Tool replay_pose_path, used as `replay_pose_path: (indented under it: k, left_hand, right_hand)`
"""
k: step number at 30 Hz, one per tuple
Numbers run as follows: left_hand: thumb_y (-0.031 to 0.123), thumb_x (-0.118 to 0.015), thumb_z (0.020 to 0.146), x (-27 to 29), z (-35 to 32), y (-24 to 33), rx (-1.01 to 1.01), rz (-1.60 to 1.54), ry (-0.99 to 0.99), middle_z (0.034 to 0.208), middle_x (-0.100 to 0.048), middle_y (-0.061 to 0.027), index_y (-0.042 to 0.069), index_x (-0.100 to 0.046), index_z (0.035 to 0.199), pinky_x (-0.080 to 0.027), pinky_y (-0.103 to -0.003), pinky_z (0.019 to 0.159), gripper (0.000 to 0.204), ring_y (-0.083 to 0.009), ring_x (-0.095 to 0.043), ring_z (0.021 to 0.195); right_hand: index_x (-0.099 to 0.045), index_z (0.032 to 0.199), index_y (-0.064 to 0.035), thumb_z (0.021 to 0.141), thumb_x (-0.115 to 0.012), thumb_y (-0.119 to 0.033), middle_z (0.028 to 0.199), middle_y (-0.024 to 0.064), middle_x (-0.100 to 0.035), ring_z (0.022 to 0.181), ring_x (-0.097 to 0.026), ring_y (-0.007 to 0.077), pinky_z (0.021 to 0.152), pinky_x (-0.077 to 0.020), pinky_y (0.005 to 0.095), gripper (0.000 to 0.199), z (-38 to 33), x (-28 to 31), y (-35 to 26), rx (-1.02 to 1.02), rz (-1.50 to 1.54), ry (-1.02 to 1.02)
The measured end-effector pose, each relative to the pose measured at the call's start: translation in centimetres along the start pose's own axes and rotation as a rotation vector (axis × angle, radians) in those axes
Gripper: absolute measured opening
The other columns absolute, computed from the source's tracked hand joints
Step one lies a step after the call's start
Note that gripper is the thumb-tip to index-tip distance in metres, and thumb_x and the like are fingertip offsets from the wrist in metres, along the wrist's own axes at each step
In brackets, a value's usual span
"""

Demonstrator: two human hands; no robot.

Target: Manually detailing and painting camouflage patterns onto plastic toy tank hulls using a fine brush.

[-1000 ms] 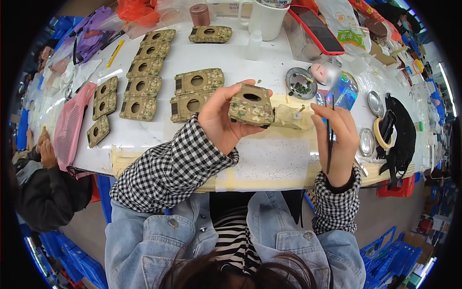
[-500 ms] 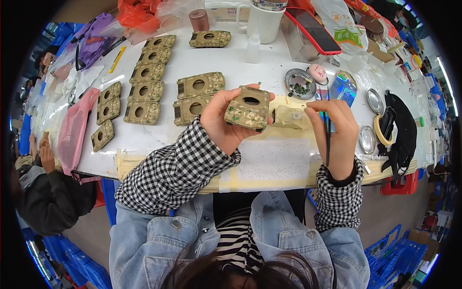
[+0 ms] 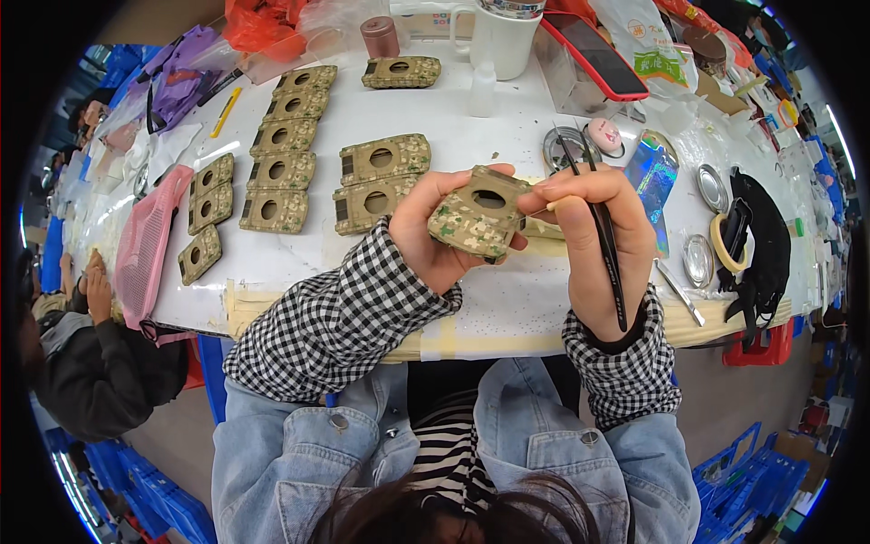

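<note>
A camouflage-painted model tank hull (image 3: 471,234) with a round hole in its top rests tilted in my left hand (image 3: 421,222), fingers and thumb closed around its sides. My right hand (image 3: 603,240) is at the hull's right edge. Its thumb and forefinger pinch a thin pale stick (image 3: 553,206), whose fine tip points at that edge. Black tweezers (image 3: 609,263) are tucked between the fingers of the same hand, points facing away from me. Whether the stick touches the hull I cannot tell.
Several similar hulls (image 3: 276,208) stand in rows at left. Beyond are a white mug (image 3: 501,45), a small bottle (image 3: 482,91) and a red-cased phone (image 3: 598,59). Small metal dishes (image 3: 711,186), a silver tool (image 3: 680,295) and a black bag (image 3: 761,245) lie right. A pink mesh pouch (image 3: 149,245) sits left.
My right hand has moved left from over the yellowish taped patch to the hull's edge, bringing the stick and tweezers along. The hull in my left hand stays nearly in place.
</note>
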State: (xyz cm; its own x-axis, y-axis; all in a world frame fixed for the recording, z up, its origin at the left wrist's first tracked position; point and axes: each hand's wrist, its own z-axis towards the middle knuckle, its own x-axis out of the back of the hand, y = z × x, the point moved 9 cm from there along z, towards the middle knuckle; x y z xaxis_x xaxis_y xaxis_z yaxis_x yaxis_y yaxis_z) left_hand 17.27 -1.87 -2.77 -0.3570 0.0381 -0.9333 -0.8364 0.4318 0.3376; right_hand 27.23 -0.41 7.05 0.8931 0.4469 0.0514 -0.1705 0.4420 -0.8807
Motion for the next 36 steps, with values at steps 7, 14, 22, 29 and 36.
replay_pose_path:
  k: [7, 14, 22, 29, 36]
  left_hand:
    - [0.032, -0.039, 0.089, -0.2, 0.1, 0.0, -0.005, 0.003, -0.014, 0.104, -0.059, -0.0177, 0.002, -0.048, 0.119, -0.055, -0.037, 0.065, 0.043, -0.0343, -0.063, 0.083]
    - [0.031, -0.039, 0.089, -0.8, 0.0, 0.0, 0.012, -0.031, -0.084, 0.107, -0.059, -0.0178, 0.002, -0.047, 0.120, -0.055, -0.038, 0.070, 0.043, -0.0331, -0.062, 0.088]
    - [0.033, -0.039, 0.087, -1.4, -0.1, 1.3, -0.154, 0.285, 0.031, 0.117, -0.053, -0.0198, 0.003, -0.033, 0.135, -0.055, -0.034, 0.069, 0.057, -0.0284, -0.062, 0.085]
    - [0.034, -0.044, 0.084, -2.6, -0.3, 1.7, -0.217, 0.429, -0.032, 0.133, -0.040, -0.0241, 0.007, -0.024, 0.140, -0.051, -0.037, 0.084, 0.065, -0.0280, -0.052, 0.112]
    - [0.035, -0.046, 0.084, -3.1, -0.5, 1.8, -0.241, 0.483, -0.028, 0.134, -0.039, -0.0248, 0.007, -0.023, 0.141, -0.051, -0.037, 0.084, 0.067, -0.0281, -0.051, 0.114]
  right_hand:
    - [-0.053, 0.094, 0.0022, 0.092, -0.051, -0.006, 0.088, 0.0108, -0.062, 0.083, -0.058, 0.0121, 0.074, -0.0460, 0.0235, 0.009, 0.1, 0.0, 0.1, 0.008, -0.048, -0.016]
    - [-0.053, 0.094, 0.0024, 0.093, -0.050, -0.006, 0.088, 0.0111, -0.062, 0.082, -0.060, 0.0124, 0.074, -0.0473, 0.0238, 0.010, 0.0, 0.1, 0.2, -0.019, -0.036, -0.003]
    - [-0.052, 0.094, 0.0029, 0.094, -0.049, -0.013, 0.089, 0.0113, -0.058, 0.082, -0.061, 0.0156, 0.077, -0.0510, 0.0278, 0.016, -0.4, 1.0, -0.4, -0.005, 0.111, 0.078]
    - [-0.052, 0.095, 0.0021, 0.094, -0.049, -0.014, 0.087, 0.0111, -0.058, 0.081, -0.061, 0.0162, 0.076, -0.0513, 0.0285, 0.017, -1.4, 2.0, -0.5, -0.022, 0.134, 0.101]
    - [-0.049, 0.095, 0.0005, 0.095, -0.045, -0.014, 0.085, 0.0122, -0.059, 0.080, -0.061, 0.0179, 0.085, -0.0480, 0.0355, 0.015, -2.7, 2.3, -0.8, -0.013, 0.048, 0.053]
